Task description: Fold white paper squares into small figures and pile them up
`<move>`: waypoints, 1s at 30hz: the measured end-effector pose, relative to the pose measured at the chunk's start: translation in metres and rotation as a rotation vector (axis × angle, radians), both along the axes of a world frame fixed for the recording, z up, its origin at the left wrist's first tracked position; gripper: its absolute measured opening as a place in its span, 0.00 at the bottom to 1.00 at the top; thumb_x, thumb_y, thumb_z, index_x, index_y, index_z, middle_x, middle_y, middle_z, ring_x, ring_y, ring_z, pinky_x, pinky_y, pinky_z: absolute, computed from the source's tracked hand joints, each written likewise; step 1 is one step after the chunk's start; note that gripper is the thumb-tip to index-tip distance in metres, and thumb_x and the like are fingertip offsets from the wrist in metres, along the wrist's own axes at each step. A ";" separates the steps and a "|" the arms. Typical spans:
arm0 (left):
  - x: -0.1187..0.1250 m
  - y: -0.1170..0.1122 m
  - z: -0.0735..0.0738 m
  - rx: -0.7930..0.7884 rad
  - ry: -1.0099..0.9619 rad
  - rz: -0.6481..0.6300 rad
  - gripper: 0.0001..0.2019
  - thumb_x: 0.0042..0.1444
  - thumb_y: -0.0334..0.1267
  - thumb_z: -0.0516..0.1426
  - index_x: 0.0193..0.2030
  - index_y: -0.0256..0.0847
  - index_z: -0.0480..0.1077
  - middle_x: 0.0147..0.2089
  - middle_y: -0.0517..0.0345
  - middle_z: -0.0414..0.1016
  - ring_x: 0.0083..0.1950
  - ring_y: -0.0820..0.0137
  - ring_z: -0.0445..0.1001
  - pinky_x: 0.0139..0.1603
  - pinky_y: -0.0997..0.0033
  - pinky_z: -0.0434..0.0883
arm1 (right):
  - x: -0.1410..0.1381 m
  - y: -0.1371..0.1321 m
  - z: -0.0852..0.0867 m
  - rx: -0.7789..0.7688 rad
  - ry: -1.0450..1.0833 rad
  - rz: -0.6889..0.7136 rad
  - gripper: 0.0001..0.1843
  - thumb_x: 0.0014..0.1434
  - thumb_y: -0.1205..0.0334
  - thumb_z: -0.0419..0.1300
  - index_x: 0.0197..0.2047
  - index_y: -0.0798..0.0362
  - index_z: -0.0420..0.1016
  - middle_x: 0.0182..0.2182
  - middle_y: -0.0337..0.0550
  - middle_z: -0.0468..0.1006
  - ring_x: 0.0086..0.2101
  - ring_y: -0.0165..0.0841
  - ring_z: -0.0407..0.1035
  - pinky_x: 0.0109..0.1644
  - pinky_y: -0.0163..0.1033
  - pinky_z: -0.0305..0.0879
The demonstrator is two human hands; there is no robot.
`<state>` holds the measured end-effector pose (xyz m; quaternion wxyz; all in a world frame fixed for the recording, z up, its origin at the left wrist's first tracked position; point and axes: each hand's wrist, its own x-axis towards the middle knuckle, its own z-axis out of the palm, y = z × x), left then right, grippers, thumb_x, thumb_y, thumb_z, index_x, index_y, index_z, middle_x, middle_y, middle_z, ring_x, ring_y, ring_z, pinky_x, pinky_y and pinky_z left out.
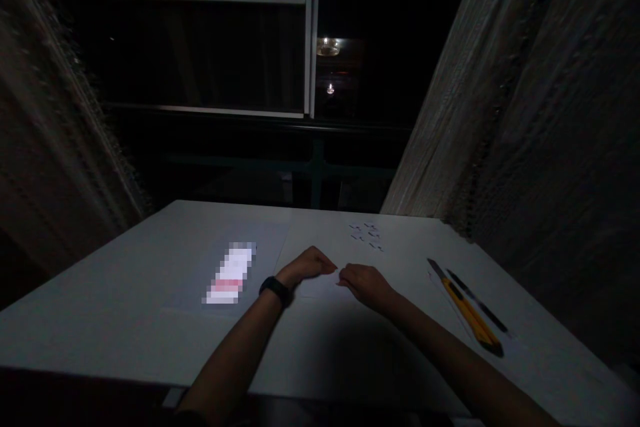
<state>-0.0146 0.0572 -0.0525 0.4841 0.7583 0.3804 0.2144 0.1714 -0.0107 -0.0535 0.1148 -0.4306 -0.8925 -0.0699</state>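
My left hand (306,264), with a dark band at the wrist, is over the middle of the white table (125,267). Its thumb and fingers are pinched together at the upper edge of a piece of white paper (320,287). Close beside it, my right hand (367,283) is closed too, fingertips on the same paper's right side. The two sets of fingertips almost meet. Dim light makes the paper's outline hard to follow against the tabletop.
Several small dark-marked pieces (369,236) lie beyond my hands. A yellow utility knife (467,310) and a dark pen (477,300) lie to the right. At left a bright blurred screen (231,273) rests on a pale sheet (187,293). Curtains (450,93) flank the dark window.
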 end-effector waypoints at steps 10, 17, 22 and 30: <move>0.001 -0.002 0.007 0.040 0.029 0.009 0.14 0.42 0.40 0.58 0.35 0.34 0.76 0.35 0.52 0.77 0.37 0.66 0.72 0.38 0.69 0.66 | 0.006 -0.004 0.004 0.020 -0.182 0.057 0.11 0.61 0.60 0.45 0.39 0.51 0.68 0.33 0.43 0.70 0.32 0.30 0.64 0.31 0.33 0.55; 0.000 0.000 0.001 -0.023 -0.015 0.017 0.15 0.42 0.40 0.59 0.36 0.33 0.75 0.36 0.51 0.77 0.37 0.67 0.72 0.39 0.69 0.66 | 0.009 -0.019 0.012 -0.059 -0.319 0.184 0.10 0.59 0.68 0.47 0.40 0.49 0.66 0.34 0.44 0.71 0.33 0.33 0.63 0.32 0.35 0.56; -0.001 -0.003 0.004 -0.046 -0.034 0.038 0.15 0.43 0.41 0.58 0.36 0.33 0.75 0.35 0.51 0.77 0.36 0.67 0.71 0.37 0.69 0.66 | 0.020 -0.027 0.009 -0.132 -0.235 0.160 0.08 0.59 0.65 0.48 0.38 0.50 0.66 0.32 0.43 0.73 0.32 0.31 0.65 0.32 0.34 0.56; 0.000 -0.006 0.009 -0.050 -0.035 0.052 0.15 0.41 0.41 0.58 0.33 0.31 0.76 0.32 0.51 0.77 0.33 0.67 0.71 0.34 0.71 0.65 | 0.016 -0.007 0.013 -0.074 -0.116 -0.197 0.13 0.62 0.58 0.43 0.37 0.53 0.66 0.31 0.46 0.76 0.30 0.33 0.70 0.31 0.34 0.56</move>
